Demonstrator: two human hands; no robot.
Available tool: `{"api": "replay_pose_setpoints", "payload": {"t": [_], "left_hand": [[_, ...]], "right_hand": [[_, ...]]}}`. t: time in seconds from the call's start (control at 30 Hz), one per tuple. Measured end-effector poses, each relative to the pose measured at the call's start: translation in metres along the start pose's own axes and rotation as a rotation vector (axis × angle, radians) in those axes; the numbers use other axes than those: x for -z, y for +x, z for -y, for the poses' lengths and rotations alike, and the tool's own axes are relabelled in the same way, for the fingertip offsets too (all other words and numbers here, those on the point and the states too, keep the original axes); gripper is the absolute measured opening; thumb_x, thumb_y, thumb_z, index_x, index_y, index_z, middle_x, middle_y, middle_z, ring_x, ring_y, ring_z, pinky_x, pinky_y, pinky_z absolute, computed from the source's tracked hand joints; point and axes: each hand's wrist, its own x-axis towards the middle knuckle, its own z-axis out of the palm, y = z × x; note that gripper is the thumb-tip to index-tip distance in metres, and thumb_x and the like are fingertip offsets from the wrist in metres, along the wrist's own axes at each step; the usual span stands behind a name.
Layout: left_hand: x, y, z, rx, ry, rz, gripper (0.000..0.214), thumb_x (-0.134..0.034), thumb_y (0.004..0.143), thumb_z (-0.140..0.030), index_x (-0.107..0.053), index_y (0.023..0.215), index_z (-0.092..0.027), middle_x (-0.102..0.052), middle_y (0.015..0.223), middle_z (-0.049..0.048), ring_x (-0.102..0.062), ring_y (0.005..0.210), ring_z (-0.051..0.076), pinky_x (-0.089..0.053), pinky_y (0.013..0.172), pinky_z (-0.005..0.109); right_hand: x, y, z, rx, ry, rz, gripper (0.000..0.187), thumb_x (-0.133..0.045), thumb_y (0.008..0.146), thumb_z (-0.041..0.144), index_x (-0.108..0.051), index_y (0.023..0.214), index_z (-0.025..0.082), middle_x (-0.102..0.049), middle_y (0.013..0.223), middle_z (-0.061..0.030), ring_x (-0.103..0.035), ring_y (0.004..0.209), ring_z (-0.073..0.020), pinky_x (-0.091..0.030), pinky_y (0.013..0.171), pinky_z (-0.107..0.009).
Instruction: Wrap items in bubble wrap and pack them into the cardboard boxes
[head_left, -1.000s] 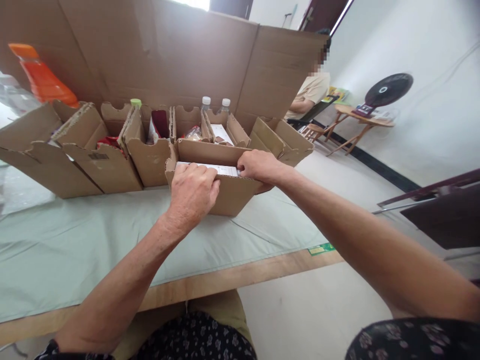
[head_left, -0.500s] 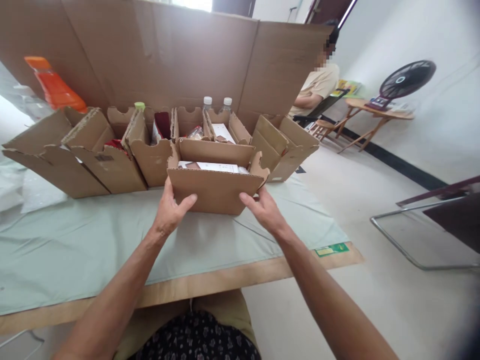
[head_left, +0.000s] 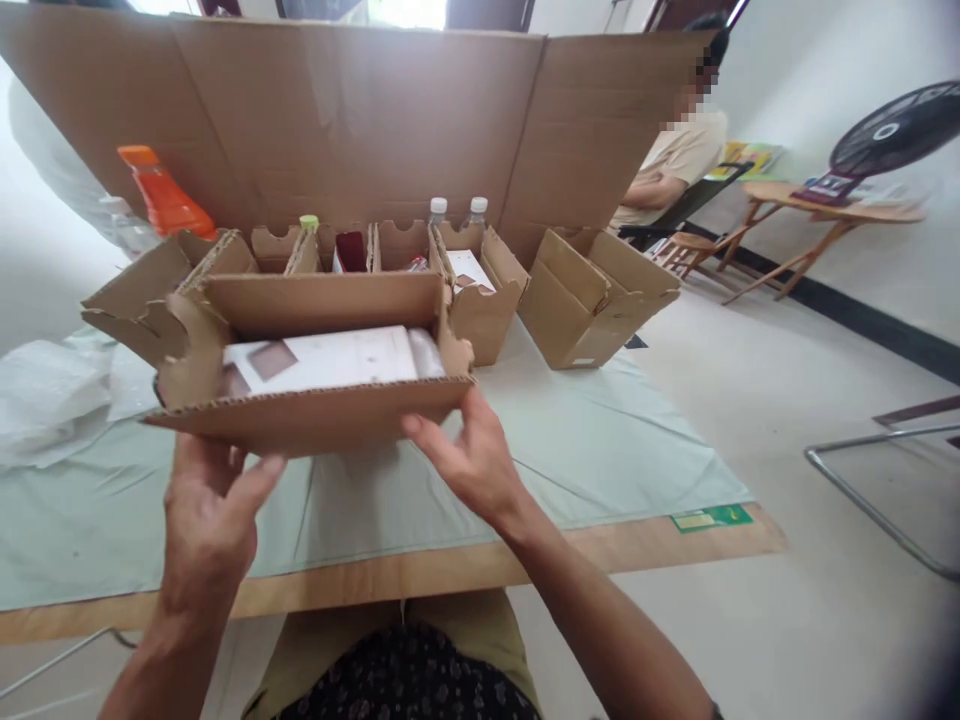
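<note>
Tall brown folded cardboard sheet (head_left: 337, 120) stands along the far side of the wooden table with pale green cloth (head_left: 600, 440); reads as a backstop that screens the work area. Seated person in a beige shirt (head_left: 675, 165) is well apart behind it on the right, not involved. Row of open brown cardboard trays (head_left: 570, 300) sits against the sheet's foot, open tops up so contents stay reachable. The open-top corrugated cardboard tray (head_left: 315, 425) is in both hands at the near side, in front of the row, apparently clear of the cloth and tipped so its opening faces the camera, probably to expose the inside. Flat white rectangular boxes (head_left: 330, 358) lie flat in it, filling most of the floor, so they sit snug despite the tilt. Left hand (head_left: 210, 510) is under the front left, fingers curled up against the underside, taking the weight from below. Right hand (head_left: 472, 460) is half open, thumb at the front right corner, fingers stretched under the front wall: a loose steadying hold rather than a clamp. Orange plastic bottle (head_left: 161, 195) leans at the far left; two clear bottles with white caps (head_left: 454, 210) stand upright behind the row.
</note>
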Motion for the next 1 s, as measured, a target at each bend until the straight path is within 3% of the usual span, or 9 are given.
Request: {"api": "replay_pose_setpoints", "payload": {"t": [0.1, 0.23, 0.33, 0.43, 0.53, 0.63, 0.8, 0.9, 1.0], "left_hand": [[-0.024, 0.013, -0.004, -0.044, -0.094, -0.042, 0.065, -0.079, 0.087, -0.040, -0.055, 0.148, -0.040, -0.056, 0.158, -0.0029, -0.049, 0.148, 0.036, -0.040, 0.127, 0.053], [-0.047, -0.022, -0.008, 0.044, -0.186, 0.111, 0.084, -0.084, 0.083, -0.029, -0.046, 0.157, -0.030, -0.048, 0.163, 0.0091, -0.039, 0.155, 0.034, -0.029, 0.132, 0.050], [-0.025, -0.035, -0.005, 0.091, -0.188, 0.065, 0.075, -0.081, 0.086, -0.026, -0.050, 0.154, -0.032, -0.052, 0.160, 0.0072, -0.046, 0.151, 0.030, -0.034, 0.129, 0.044], [0.003, -0.018, -0.002, 0.027, -0.133, -0.083, 0.066, -0.081, 0.086, -0.026, -0.057, 0.147, -0.029, -0.058, 0.154, 0.0068, -0.053, 0.145, 0.028, -0.037, 0.127, 0.042], [0.000, -0.004, -0.003, -0.033, -0.133, -0.091, 0.070, -0.082, 0.083, -0.025, -0.055, 0.147, -0.028, -0.057, 0.154, 0.0075, -0.052, 0.145, 0.029, -0.038, 0.126, 0.043], [-0.037, -0.016, -0.003, 0.041, -0.166, 0.056, 0.076, -0.077, 0.085, -0.023, -0.046, 0.154, -0.029, -0.051, 0.160, 0.0090, -0.048, 0.149, 0.030, -0.037, 0.127, 0.045], [-0.121, -0.040, 0.002, 0.158, -0.211, 0.275, 0.080, -0.067, 0.083, -0.018, -0.040, 0.158, -0.023, -0.053, 0.157, 0.0132, -0.048, 0.147, 0.032, -0.033, 0.128, 0.053], [-0.163, -0.029, 0.007, 0.150, -0.271, 0.422, 0.080, -0.062, 0.075, -0.015, -0.045, 0.154, -0.020, -0.056, 0.154, 0.0135, -0.050, 0.145, 0.032, -0.036, 0.126, 0.051], [-0.187, -0.008, 0.011, 0.169, -0.309, 0.508, 0.074, -0.058, 0.071, -0.015, -0.054, 0.145, -0.018, -0.064, 0.144, 0.0113, -0.056, 0.137, 0.031, -0.042, 0.120, 0.047]], "right_hand": [[0.009, 0.009, 0.002, 0.039, 0.022, -0.064, 0.071, -0.072, 0.086, 0.060, -0.056, 0.147, 0.026, -0.072, 0.133, -0.0116, -0.064, 0.124, -0.0332, -0.051, 0.109, -0.054], [0.032, -0.031, -0.009, 0.043, -0.018, -0.275, 0.059, -0.071, 0.092, 0.051, -0.059, 0.144, 0.025, -0.067, 0.141, -0.0115, -0.059, 0.135, -0.0328, -0.044, 0.117, -0.055], [0.015, -0.041, -0.008, 0.038, -0.038, -0.184, 0.069, -0.072, 0.091, 0.046, -0.050, 0.153, 0.025, -0.059, 0.152, -0.0129, -0.054, 0.141, -0.0332, -0.040, 0.121, -0.057], [-0.016, -0.019, 0.001, 0.030, -0.006, -0.035, 0.073, -0.073, 0.087, 0.045, -0.049, 0.152, 0.021, -0.058, 0.153, -0.0152, -0.054, 0.140, -0.0346, -0.041, 0.120, -0.061], [-0.020, -0.005, 0.002, 0.079, 0.015, -0.077, 0.068, -0.072, 0.087, 0.047, -0.053, 0.148, 0.022, -0.063, 0.144, -0.0144, -0.058, 0.133, -0.0334, -0.044, 0.116, -0.059], [0.011, -0.024, -0.015, 0.059, -0.060, -0.262, 0.059, -0.072, 0.088, 0.049, -0.058, 0.139, 0.024, -0.069, 0.131, -0.0119, -0.062, 0.125, -0.0317, -0.047, 0.112, -0.056], [0.074, -0.083, -0.051, -0.193, -0.199, -0.534, 0.065, -0.076, 0.082, 0.056, -0.061, 0.134, 0.019, -0.070, 0.126, -0.0137, -0.063, 0.120, -0.0350, -0.046, 0.109, -0.058], [0.092, -0.109, -0.061, -0.267, -0.230, -0.611, 0.072, -0.075, 0.083, 0.055, -0.054, 0.143, 0.020, -0.066, 0.133, -0.0143, -0.061, 0.124, -0.0348, -0.047, 0.108, -0.055], [0.114, -0.130, -0.074, -0.330, -0.334, -0.576, 0.076, -0.075, 0.082, 0.056, -0.051, 0.146, 0.024, -0.065, 0.134, -0.0122, -0.064, 0.118, -0.0340, -0.051, 0.102, -0.053]]}}
